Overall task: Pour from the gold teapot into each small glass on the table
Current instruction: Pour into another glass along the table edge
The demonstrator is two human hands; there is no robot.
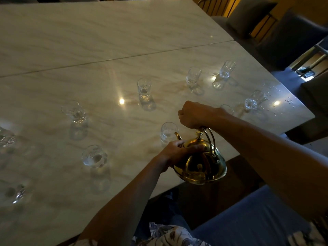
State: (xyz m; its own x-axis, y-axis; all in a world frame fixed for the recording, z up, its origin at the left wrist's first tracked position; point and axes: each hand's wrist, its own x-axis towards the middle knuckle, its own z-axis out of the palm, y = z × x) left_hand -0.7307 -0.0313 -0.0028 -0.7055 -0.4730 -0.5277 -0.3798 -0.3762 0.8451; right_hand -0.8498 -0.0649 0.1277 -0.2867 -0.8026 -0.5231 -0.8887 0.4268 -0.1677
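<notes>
The shiny gold metal teapot (pixel 200 167) hangs tilted over the near edge of the pale marble worktop (pixel 106 41). Its curved spout (pixel 178 136) is just beside the rim of a small clear glass (pixel 168 133). The right hand (pixel 193 114) grips the top of the looped handle (pixel 211 137), fingers curled tight round it. The left hand (pixel 177 151) rests on the domed lid (pixel 195 144), fingers laid flat and close together. Any stream is seemingly too dim to make out.

Dim, warm, glare spots on table (pixel 106 41)

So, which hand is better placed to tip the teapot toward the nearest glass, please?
Right: right hand grips the gold teapot by its handle; left hand only rests on the lid.
</notes>
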